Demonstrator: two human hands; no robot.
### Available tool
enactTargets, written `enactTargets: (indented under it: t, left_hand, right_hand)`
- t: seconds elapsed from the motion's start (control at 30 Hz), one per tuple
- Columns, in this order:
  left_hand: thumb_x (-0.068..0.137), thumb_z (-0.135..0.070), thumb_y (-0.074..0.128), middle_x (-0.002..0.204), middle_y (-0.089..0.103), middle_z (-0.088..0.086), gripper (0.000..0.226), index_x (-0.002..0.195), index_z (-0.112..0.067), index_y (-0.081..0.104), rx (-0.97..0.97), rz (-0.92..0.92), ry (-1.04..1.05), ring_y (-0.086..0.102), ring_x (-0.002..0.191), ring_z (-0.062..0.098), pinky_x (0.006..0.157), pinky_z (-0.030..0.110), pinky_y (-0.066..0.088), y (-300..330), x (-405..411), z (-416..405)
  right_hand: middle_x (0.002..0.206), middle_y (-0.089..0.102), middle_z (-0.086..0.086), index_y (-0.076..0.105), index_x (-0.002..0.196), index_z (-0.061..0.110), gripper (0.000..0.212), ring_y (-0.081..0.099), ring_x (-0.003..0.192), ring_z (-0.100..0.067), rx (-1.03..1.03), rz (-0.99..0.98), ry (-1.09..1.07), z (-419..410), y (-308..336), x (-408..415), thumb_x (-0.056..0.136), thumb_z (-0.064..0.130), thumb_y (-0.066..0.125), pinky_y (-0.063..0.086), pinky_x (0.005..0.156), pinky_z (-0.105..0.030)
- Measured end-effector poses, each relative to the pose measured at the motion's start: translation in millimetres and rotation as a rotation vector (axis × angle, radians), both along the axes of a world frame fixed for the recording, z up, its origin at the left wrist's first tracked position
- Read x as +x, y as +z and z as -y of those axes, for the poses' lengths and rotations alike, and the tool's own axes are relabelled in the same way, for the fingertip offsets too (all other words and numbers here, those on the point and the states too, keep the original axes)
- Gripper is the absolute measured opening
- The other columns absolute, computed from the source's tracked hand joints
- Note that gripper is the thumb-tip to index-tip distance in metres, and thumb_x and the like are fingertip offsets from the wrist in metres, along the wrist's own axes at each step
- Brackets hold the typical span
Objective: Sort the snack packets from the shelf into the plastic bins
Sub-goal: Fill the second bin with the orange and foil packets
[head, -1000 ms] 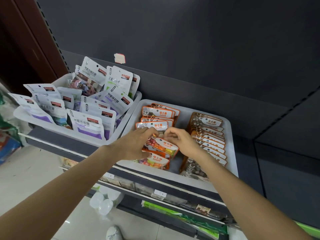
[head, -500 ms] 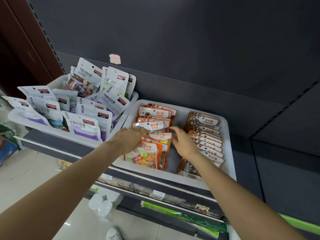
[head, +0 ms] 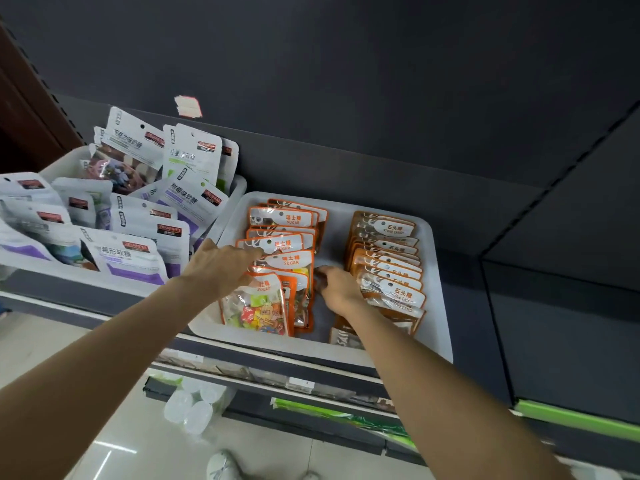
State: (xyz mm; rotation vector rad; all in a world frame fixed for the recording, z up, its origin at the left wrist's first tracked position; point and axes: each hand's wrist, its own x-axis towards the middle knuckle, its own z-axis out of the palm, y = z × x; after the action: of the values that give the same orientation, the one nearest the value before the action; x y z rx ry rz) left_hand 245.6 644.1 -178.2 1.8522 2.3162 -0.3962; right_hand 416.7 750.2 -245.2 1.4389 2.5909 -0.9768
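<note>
Head view: a white plastic bin [head: 434,271] on a shelf holds two rows of packets. The left hand [head: 221,268] rests with straight fingers, grip released, on the orange sugar packets [head: 280,258]. The right hand [head: 337,289], fingers curled, lies between the rows, touching the brown stone-candy packets [head: 388,268]; its grip cannot be told. A second bin [head: 65,161] at left holds white pouches [head: 138,233].

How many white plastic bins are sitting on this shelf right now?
2. One white plastic bin on the left holds white-and-purple pouches; the other, right beside it, holds orange packets. More may lie outside the view.

Left hand [head: 221,268] fingertips hidden behind orange packets [head: 277,261]; white packets [head: 20,216] cut off by left edge.
</note>
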Motion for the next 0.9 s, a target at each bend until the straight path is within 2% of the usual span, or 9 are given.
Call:
enactTargets:
  t: [0.13, 0.27, 0.4, 0.63, 0.9]
  left_hand:
    - [0.092, -0.046, 0.052, 0.131, 0.058, -0.004, 0.052, 0.138, -0.03, 0.034, -0.009, 0.041, 0.037, 0.053, 0.123, 0.019, 0.108, 0.042, 0.026, -4.5, -4.6, 0.1]
    - [0.092, -0.045, 0.053, 0.131, 0.058, -0.003, 0.052, 0.138, -0.03, 0.035, 0.004, 0.067, 0.055, 0.052, 0.124, 0.021, 0.109, 0.043, 0.025, -5.5, -5.2, 2.3]
    - [0.093, -0.043, 0.053, 0.133, 0.056, -0.003, 0.051, 0.138, -0.029, 0.035, 0.008, 0.09, 0.063, 0.051, 0.125, 0.021, 0.11, 0.044, 0.025, -3.1, -2.8, 5.1]
    - [0.093, -0.041, 0.053, 0.134, 0.055, -0.002, 0.049, 0.137, -0.027, 0.035, 0.014, 0.105, 0.067, 0.049, 0.126, 0.022, 0.111, 0.043, 0.024, -0.4, -0.2, 5.8]
    - [0.093, -0.043, 0.052, 0.136, 0.052, -0.003, 0.052, 0.139, -0.028, 0.032, -0.003, 0.108, 0.064, 0.049, 0.127, 0.021, 0.112, 0.042, 0.025, 1.4, 0.8, 7.6]
  right_hand:
    - [0.127, 0.059, -0.008, 0.054, 0.127, 0.017, 0.038, 0.057, 0.115, -0.025, -0.021, 0.009, -0.045, 0.7, -4.2, -4.8, 0.092, 0.004, 0.049, 0.048, 0.096, -0.039]
    - [0.123, 0.059, -0.011, 0.056, 0.12, 0.01, 0.026, 0.058, 0.112, -0.029, 0.015, 0.082, -0.095, -0.6, -4.9, -7.1, 0.097, 0.011, 0.044, 0.047, 0.091, -0.037]
    - [0.125, 0.058, -0.013, 0.051, 0.122, 0.009, 0.026, 0.057, 0.113, -0.031, 0.059, 0.138, -0.099, -0.3, -4.3, -11.0, 0.099, 0.014, 0.039, 0.047, 0.089, -0.039]
    - [0.121, 0.06, -0.011, 0.054, 0.118, 0.011, 0.024, 0.058, 0.11, -0.029, 0.027, 0.118, -0.15, 0.7, -2.6, -12.5, 0.098, 0.02, 0.045, 0.048, 0.089, -0.038]
    - [0.122, 0.059, -0.011, 0.052, 0.119, 0.009, 0.024, 0.057, 0.111, -0.029, -0.028, 0.08, -0.217, 1.5, 1.1, -9.8, 0.098, 0.018, 0.044, 0.047, 0.087, -0.036]
